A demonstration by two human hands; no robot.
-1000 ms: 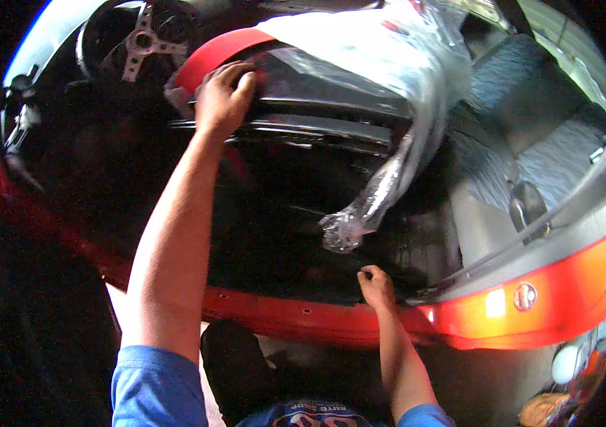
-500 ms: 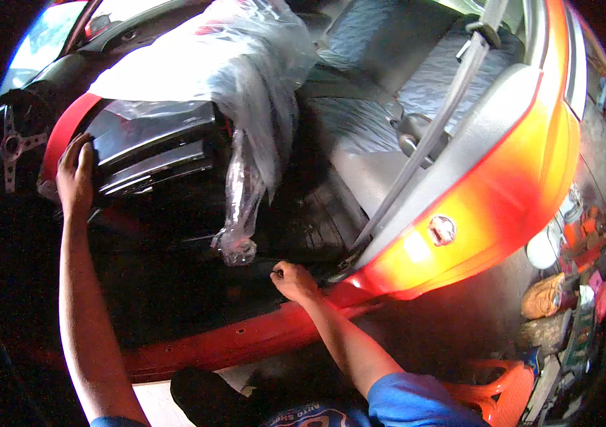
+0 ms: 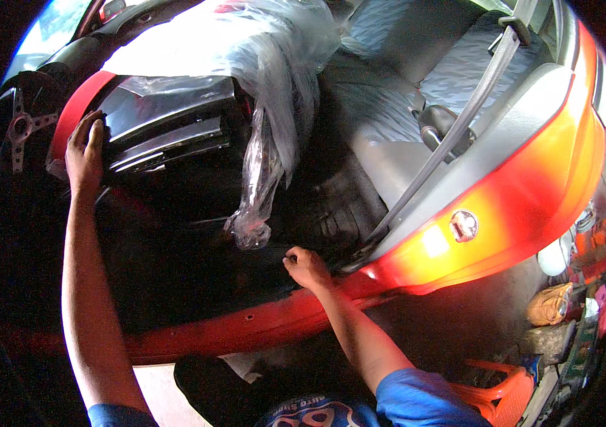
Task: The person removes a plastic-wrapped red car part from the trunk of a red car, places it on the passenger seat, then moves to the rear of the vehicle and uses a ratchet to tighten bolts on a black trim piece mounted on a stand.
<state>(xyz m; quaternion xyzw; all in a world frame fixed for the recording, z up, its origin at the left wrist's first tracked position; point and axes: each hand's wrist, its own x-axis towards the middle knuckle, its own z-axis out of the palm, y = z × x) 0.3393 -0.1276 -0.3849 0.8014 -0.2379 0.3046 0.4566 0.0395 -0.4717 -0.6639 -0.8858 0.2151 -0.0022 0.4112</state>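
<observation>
Beyond the red metal sill (image 3: 207, 330), our left hand (image 3: 85, 155) touches the glossy black, red-edged panel (image 3: 168, 107), likely steadying it; whether it grips, or our curled right hand (image 3: 307, 268) holds anything, we cannot tell.

One left hand (image 3: 85, 153) and one right hand (image 3: 307, 269) make two. Left of the left hand is one steering wheel (image 3: 23, 127) with three spokes (image 3: 43, 119); right of the right, one seat belt (image 3: 485, 82).
</observation>
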